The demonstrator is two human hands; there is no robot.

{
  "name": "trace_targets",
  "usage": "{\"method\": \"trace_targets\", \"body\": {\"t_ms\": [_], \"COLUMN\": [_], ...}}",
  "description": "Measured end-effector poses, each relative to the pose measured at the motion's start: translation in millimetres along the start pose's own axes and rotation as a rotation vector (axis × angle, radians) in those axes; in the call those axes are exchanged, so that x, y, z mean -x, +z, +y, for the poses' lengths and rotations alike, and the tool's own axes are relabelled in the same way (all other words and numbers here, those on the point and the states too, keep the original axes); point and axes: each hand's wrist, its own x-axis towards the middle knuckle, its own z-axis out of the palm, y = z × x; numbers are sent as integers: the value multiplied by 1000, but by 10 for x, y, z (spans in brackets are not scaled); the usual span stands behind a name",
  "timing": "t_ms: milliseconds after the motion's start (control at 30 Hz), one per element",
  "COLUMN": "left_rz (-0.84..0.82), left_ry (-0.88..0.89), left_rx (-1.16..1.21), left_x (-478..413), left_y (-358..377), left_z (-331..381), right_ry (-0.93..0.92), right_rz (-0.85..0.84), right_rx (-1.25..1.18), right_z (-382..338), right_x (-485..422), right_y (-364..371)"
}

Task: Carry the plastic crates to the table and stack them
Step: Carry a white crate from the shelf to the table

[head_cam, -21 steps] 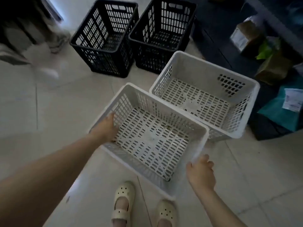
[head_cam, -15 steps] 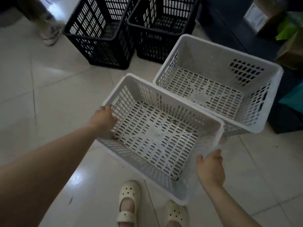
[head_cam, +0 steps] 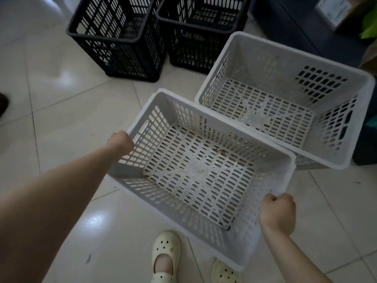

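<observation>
Near white crate (head_cam: 195,176): slotted plastic, empty, gripped at both short ends, tilted with its left end higher; the landmark for the rest.
Left hand (head_cam: 120,142): fist wrapped over the rim at the crate's left end, arm stretched out to reach it.
Right hand (head_cam: 277,215): fist clenched on the rim at the crate's right near corner, knuckles up.
Second white crate (head_cam: 285,94): same make, empty, just beyond the near crate's far long side; the near crate's rim overlaps it in view, contact cannot be told.
Black crates (head_cam: 120,35): two taller slotted ones, side by side, farther off beyond the near crate's left far corner, on the floor.
Floor (head_cam: 67,111): pale glossy tiles under everything.
Shoes (head_cam: 166,256): cream perforated clogs below the near crate's near edge, the right one partly hidden by it.
Table: not in view.
</observation>
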Motion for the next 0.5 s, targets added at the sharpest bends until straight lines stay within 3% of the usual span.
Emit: {"method": "trace_targets", "body": {"t_ms": [300, 500], "left_rz": [-158, -61], "left_ry": [-36, 54], "left_rx": [176, 293], "left_x": [603, 1630], "left_y": [-510, -1847], "left_z": [-501, -513], "right_ry": [3, -119], "right_rz": [26, 44], "right_rx": [29, -95], "right_z": [-125, -599], "right_x": [245, 620], "right_y": [-833, -2310]}}
